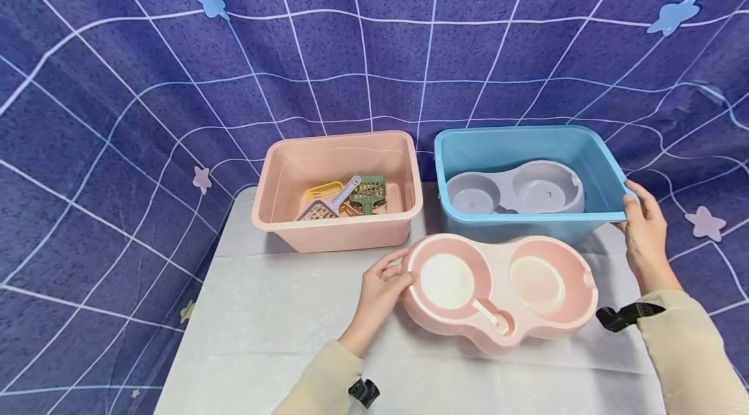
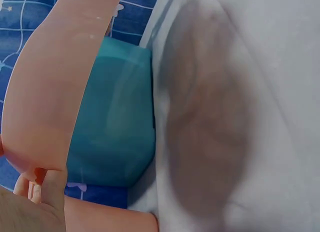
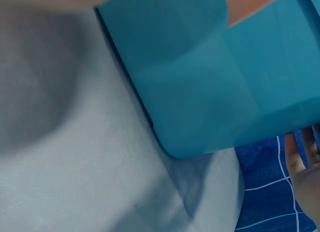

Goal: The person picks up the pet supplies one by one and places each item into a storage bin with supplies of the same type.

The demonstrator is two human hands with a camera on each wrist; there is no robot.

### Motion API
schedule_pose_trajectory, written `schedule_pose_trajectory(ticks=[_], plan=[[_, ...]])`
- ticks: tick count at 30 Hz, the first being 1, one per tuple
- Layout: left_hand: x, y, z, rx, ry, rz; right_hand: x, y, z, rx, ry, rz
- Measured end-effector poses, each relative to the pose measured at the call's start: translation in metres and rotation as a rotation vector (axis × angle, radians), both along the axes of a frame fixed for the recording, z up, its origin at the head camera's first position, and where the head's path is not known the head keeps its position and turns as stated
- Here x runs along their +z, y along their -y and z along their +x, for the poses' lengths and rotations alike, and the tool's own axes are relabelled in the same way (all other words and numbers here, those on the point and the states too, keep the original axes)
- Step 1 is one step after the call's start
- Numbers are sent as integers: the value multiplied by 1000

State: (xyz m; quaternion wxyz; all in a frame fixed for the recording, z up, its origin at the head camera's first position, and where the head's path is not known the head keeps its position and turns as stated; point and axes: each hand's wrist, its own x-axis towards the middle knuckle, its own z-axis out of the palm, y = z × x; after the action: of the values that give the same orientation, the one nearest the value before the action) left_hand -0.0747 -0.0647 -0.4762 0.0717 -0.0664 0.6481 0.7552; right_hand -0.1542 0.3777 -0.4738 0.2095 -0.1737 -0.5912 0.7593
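Note:
My left hand (image 1: 377, 291) grips the left rim of a pink double pet bowl (image 1: 497, 265), fingers under it and thumb along the edge. Tilted slightly, the bowl hangs above the table in front of a blue bin (image 1: 526, 227); its shadow shows on the cloth in the left wrist view. With my right hand (image 1: 646, 229) I hold the bin's right rim, thumb on top and fingers beyond the edge. A grey double pet bowl (image 1: 508, 188) lies inside the blue bin. In the right wrist view, that hand (image 3: 305, 184) meets the bin's side.
Left of the blue bin stands a pink bin (image 1: 345, 236). It holds a green slotted scoop (image 1: 368, 190), a lilac-handled scoop (image 1: 345, 195), a yellow piece (image 1: 324, 190) and other small items. A white cloth covers the table (image 1: 263, 324); a dark blue patterned curtain (image 1: 328, 51) hangs behind.

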Motion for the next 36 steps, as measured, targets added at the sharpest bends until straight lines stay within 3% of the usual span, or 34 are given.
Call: schedule_pose_trajectory(ticks=[17,36], plan=[[16,-1,-1,-5,1,0,1,1,-1,8,-18,-43],[35,-4,-4,-22,-46,40,-1,1,-1,9,-40,-39]])
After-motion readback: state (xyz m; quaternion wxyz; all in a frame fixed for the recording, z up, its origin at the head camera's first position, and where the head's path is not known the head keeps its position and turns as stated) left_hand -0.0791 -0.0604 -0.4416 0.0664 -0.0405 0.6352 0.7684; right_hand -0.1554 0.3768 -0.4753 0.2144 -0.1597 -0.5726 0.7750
